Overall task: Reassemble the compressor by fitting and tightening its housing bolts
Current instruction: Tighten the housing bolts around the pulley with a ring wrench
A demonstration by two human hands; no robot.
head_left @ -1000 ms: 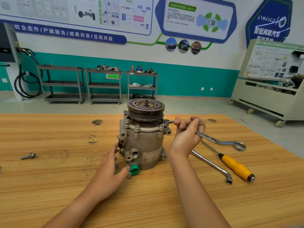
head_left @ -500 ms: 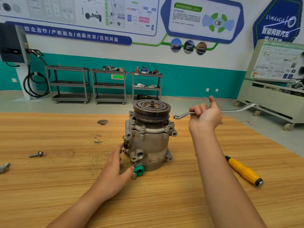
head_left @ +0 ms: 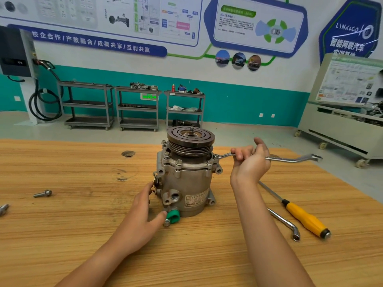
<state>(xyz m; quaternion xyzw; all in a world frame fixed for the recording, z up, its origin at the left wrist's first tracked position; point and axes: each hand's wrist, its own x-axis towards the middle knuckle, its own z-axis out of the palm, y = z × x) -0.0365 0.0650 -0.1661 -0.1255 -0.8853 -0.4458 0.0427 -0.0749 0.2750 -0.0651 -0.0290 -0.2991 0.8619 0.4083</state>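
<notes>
- The right hand was curled tight round the shank of a double-ended ring wrench, fingers wrapped over it and the thumb raised clear. The wrench's near end sat at a flange bolt on the right of the housing, though whether it was fully seated on the head could not be made out.
- The left hand lay with fingers relaxed and fairly straight against the lower left side of the compressor. Its thumb was beside the green cap on a low port, so it steadied the body and gripped nothing.
- The compressor stood upright near the middle of the wooden table, pulley uppermost, between the two forearms.
- Several bolts were already standing in the lugs round the top of the housing, so fitting looked largely done on the visible side. Tightening seemed to be the step in hand. How tight each bolt was, and what stood at the far side, could not be judged.
- A loose bolt lay on the table well to the left of the compressor, and a second bolt lay at the picture's edge. Whether they belonged to the housing was unclear.
- The casing was dull grey cast metal, worn, with a label plate on its front below the dark grooved pulley.
- A yellow-handled screwdriver and an L-shaped socket wrench lay to the right, untouched.
</notes>
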